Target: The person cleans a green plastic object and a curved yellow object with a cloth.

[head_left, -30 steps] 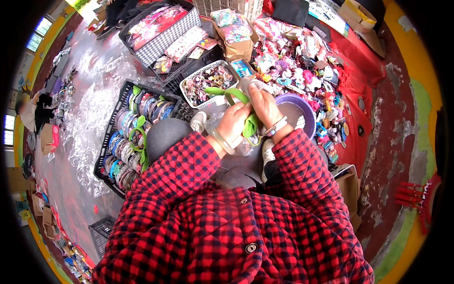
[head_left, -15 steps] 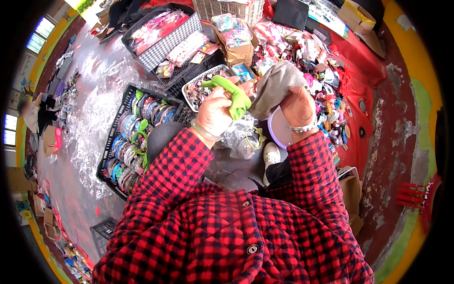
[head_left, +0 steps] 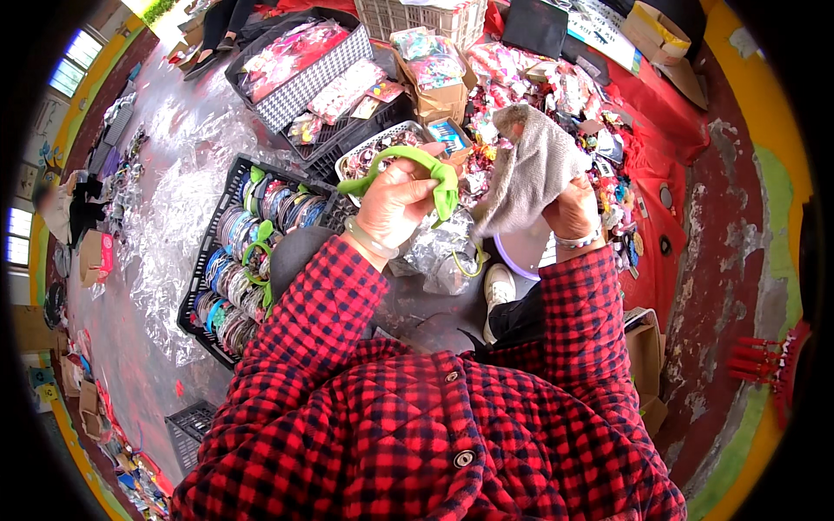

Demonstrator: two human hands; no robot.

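Note:
My left hand (head_left: 395, 207) pinches a bright green fabric headband (head_left: 446, 193) with a knotted bow, its band curving off to the left. In my right hand (head_left: 575, 213) a grey-brown cloth (head_left: 537, 169) is gripped and spread upward, apart from the headband. Below the hands lies a clear plastic bag (head_left: 434, 260) with a yellow-green band (head_left: 472, 265) on it. A purple-rimmed basin (head_left: 514, 263) is partly hidden under the cloth. To the left, a black crate (head_left: 196, 276) holds rows of headbands in many colours.
A white basket (head_left: 349, 167) of small accessories stands beyond my left hand. Behind it are a cardboard box (head_left: 443, 100) of packets and a black crate (head_left: 334, 156). Accessories (head_left: 599, 113) are heaped on red cloth at right. Plastic sheeting (head_left: 156, 252) covers floor at left.
My right hand has moved right with the cloth, which now hangs more open and farther from the headband. The headband in my left hand has turned slightly, its band now reaching farther left.

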